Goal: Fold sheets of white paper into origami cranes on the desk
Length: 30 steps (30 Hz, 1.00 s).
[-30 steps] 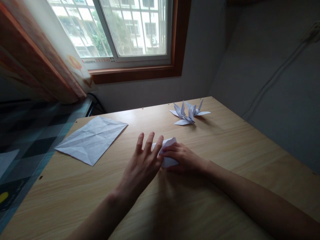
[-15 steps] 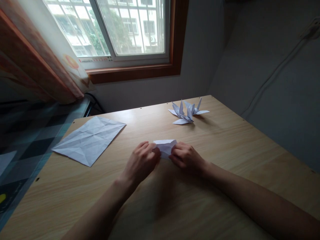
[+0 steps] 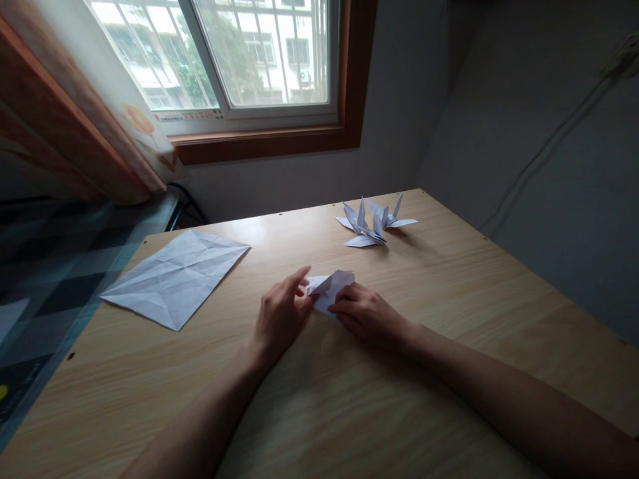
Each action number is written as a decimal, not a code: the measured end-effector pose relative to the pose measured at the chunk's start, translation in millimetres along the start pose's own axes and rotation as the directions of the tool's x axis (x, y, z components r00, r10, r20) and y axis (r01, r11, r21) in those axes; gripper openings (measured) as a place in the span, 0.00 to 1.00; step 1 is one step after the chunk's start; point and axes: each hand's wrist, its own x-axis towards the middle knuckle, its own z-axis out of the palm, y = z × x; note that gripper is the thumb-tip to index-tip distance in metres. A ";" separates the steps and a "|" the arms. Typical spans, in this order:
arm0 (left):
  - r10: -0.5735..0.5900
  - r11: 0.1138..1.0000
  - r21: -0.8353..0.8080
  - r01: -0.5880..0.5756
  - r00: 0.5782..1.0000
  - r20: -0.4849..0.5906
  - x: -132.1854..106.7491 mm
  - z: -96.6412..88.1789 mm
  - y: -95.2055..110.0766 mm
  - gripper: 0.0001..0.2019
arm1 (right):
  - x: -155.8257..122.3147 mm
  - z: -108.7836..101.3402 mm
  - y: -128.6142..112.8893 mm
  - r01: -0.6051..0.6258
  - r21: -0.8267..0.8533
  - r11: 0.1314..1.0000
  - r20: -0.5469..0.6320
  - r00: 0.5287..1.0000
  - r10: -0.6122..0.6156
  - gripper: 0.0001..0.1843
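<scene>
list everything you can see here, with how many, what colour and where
folded paper: one, white, centre, at the hands
creased sheet: one, white, table's left side
paper cranes: two or more, overlapping, white, table's far side
table: one, light wood, under the papers
checked cloth: one, dark and bluish, left
loose paper: one, white, left edge, partly cut off
curtain: one, orange and white, upper left
window: one, brown surround, top
wall: grey, behind and right
cable: one, pale, right wall
left hand: one, bare, at the folded paper's left edge
right hand: one, bare, on its right side
</scene>
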 end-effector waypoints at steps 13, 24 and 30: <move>0.142 0.981 0.108 -0.161 0.976 0.164 1.4 -8.9 9.6 0.07 | -0.2 -0.5 -13.3 0.046 -0.075 0.996 0.067 0.997 -0.041 0.14; -0.325 0.918 -0.166 0.359 0.925 0.198 6.9 -6.0 6.2 0.18 | -1.6 -12.8 11.8 0.224 -0.120 0.967 -0.077 0.969 -0.234 0.15; -0.350 0.863 -0.262 0.432 0.885 0.308 8.8 -6.4 2.6 0.18 | 1.4 -26.2 30.0 0.247 -0.349 0.904 -0.109 0.947 -0.301 0.18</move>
